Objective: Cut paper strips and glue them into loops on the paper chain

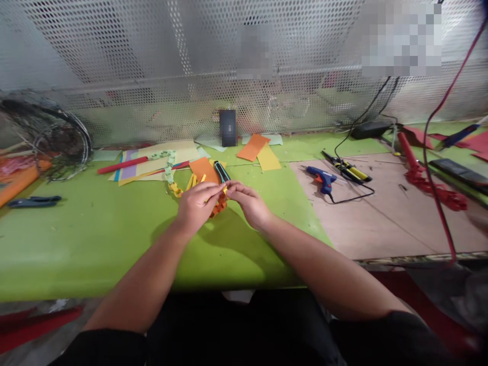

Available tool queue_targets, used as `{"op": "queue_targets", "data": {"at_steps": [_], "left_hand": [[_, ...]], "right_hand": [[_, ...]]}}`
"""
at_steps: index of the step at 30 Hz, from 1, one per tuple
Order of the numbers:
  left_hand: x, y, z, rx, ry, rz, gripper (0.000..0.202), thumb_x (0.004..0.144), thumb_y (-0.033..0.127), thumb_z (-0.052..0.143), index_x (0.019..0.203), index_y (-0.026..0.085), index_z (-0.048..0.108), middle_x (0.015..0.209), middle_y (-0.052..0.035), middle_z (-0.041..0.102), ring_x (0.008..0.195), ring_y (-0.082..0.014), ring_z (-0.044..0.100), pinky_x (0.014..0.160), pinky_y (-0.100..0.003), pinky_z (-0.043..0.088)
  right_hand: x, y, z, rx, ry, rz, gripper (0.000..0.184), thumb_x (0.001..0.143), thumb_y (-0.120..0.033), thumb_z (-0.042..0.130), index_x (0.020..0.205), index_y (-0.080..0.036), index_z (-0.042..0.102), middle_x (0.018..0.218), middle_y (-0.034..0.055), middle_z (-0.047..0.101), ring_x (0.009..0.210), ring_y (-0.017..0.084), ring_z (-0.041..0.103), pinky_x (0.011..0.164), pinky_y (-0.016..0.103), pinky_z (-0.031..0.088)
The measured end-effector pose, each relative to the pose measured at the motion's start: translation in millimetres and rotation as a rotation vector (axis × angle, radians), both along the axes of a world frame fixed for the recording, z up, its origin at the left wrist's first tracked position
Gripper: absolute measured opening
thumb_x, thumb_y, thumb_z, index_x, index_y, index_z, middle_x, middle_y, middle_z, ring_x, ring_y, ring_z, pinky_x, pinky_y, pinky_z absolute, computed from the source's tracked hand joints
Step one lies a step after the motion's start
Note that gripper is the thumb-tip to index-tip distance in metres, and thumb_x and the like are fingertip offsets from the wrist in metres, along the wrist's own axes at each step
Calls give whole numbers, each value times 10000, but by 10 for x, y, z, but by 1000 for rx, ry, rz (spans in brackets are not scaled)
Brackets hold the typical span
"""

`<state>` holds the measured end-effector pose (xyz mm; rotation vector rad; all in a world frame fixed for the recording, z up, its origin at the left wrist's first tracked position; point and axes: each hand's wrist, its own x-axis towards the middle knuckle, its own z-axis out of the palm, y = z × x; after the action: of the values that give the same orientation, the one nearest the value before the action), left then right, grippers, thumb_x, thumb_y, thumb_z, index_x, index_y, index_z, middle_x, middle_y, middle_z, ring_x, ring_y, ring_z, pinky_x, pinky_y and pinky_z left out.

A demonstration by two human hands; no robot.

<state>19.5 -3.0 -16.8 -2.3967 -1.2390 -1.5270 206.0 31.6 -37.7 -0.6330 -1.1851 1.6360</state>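
Note:
My left hand point(198, 206) and my right hand point(249, 203) meet over the green table, fingertips pinched together on a small yellow paper strip point(225, 192). Fingers partly cover the strip, so its full shape is hidden. Just below them is an orange paper chain point(218, 209), partly behind my left hand. A black and teal tool that looks like a stapler point(221, 171) lies right behind my fingertips. Loose yellow strips point(192, 180) are beside my left hand. To their left, a paper chain of pale green links point(170, 170) runs into yellow links point(175, 190).
Coloured paper sheets point(145, 175) and a red roll point(122, 165) lie at back left. Orange paper point(253, 147) sits behind my hands. A blue glue gun point(322, 178), yellow-black pliers point(353, 170) and a red chain point(434, 188) are rightward. A red cable point(430, 152) hangs in front.

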Motion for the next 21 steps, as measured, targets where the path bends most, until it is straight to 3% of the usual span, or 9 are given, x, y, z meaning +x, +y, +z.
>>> {"op": "queue_targets", "data": {"at_steps": [5, 11, 15, 19, 21], "left_hand": [[-17, -5, -4, 49, 58, -8, 266, 1007, 139, 718, 1222, 245, 832, 1108, -59, 844, 945, -160, 802, 898, -273, 637], [-46, -19, -35, 0, 152, -16, 300, 1034, 160, 674, 1286, 252, 808, 1184, -79, 835, 1025, -193, 804, 954, -330, 647], [-44, -27, -31, -6, 174, -16, 305, 1029, 156, 674, 1278, 260, 816, 1181, -75, 841, 1043, -203, 812, 961, -352, 661], [-40, -4, -53, -1, 78, -44, 330, 1011, 124, 691, 1270, 282, 820, 1302, -59, 817, 1128, -199, 812, 1026, -366, 662], [-41, 17, -72, 1, 42, -64, 339, 1000, 107, 697, 1260, 281, 826, 1272, -51, 829, 1099, -190, 820, 1016, -352, 668]], "right_hand": [[-1, 7, 14, -27, -8, 17, 182, 796, -366, 843, 723, -211, 784, 1087, 67, 697, 1051, 223, 632, 1002, 373, 489], [-20, -12, 40, -113, 0, 63, 165, 757, -332, 809, 719, -197, 723, 827, 9, 667, 806, 167, 598, 854, 336, 501], [1, -10, 86, -117, -30, 70, 167, 752, -319, 802, 697, -199, 699, 820, 9, 670, 816, 164, 606, 851, 327, 499], [27, -1, 106, -83, 12, 102, 189, 758, -336, 817, 704, -206, 692, 814, 7, 672, 810, 165, 620, 884, 342, 514], [3, -6, 90, -87, -2, 108, 213, 756, -368, 839, 735, -207, 702, 826, 9, 681, 816, 168, 629, 905, 351, 520]]}}
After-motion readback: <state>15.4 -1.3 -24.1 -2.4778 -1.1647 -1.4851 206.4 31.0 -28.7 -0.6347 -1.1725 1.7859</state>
